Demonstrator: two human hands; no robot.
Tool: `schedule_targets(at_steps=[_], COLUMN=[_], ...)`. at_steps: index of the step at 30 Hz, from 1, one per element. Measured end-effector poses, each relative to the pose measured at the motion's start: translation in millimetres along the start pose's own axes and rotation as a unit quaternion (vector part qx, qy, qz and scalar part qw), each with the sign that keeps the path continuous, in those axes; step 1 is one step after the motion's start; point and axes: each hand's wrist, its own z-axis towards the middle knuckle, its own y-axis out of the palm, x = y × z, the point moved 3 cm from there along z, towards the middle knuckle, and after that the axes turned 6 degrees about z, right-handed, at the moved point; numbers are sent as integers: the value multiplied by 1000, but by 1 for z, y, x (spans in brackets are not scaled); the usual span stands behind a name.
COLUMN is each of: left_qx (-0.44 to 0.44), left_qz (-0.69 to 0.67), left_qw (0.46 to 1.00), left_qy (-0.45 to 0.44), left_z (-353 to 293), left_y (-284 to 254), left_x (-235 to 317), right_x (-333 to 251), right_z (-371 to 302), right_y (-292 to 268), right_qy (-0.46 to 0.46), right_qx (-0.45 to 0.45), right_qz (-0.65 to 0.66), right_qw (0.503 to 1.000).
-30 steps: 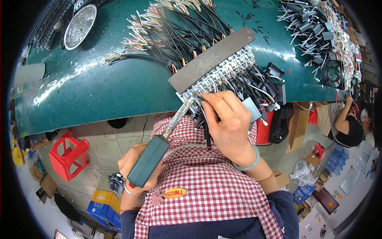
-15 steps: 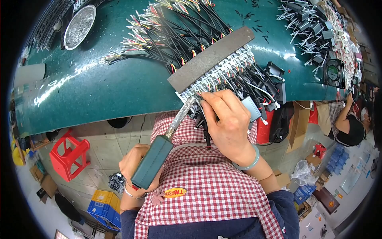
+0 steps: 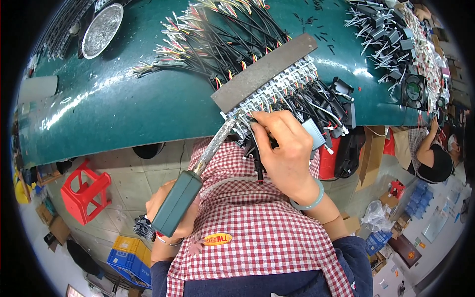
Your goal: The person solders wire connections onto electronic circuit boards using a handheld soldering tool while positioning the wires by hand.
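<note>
My left hand [image 3: 157, 199] is wrapped round the green handle of a soldering iron [image 3: 176, 203]. The iron's metal shaft slants up to the left end of a row of small white connectors [image 3: 284, 85] at the table edge. Close by the tip, my right hand [image 3: 288, 151] pinches a thin wire, its ends mostly hidden by the fingers. A flat grey-brown bar [image 3: 267, 72] lies across the row. Black cables with red, yellow and white stripped wires [image 3: 213, 44] fan out beyond the bar; black leads and small housings [image 3: 316, 106] hang on the near side.
On the green table [image 3: 109, 109] stand a round metal dish [image 3: 102, 30] and, at right, a heap of black parts with white leads [image 3: 388, 37] beside a small fan [image 3: 414, 91]. A red stool [image 3: 86, 193] and crates [image 3: 129, 260] stand below; another person [image 3: 435, 158] sits at right.
The soldering iron and my left hand have shifted slightly left and down, its tip now nearer the row's left end. My right hand has moved a little right, still pinching.
</note>
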Motion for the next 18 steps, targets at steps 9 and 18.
schedule_targets(at_steps=[9, 18], left_qx=[-7, -7], left_qz=[-29, -63], left_qw=[999, 998], left_qy=[29, 12], left_z=[6, 4], left_y=[3, 5], left_x=[1, -4], right_x=[-3, -7], right_z=[-1, 0], right_y=[3, 4], right_qy=[-50, -67], right_qx=[6, -2], right_qz=[-19, -39], right_qw=[999, 997])
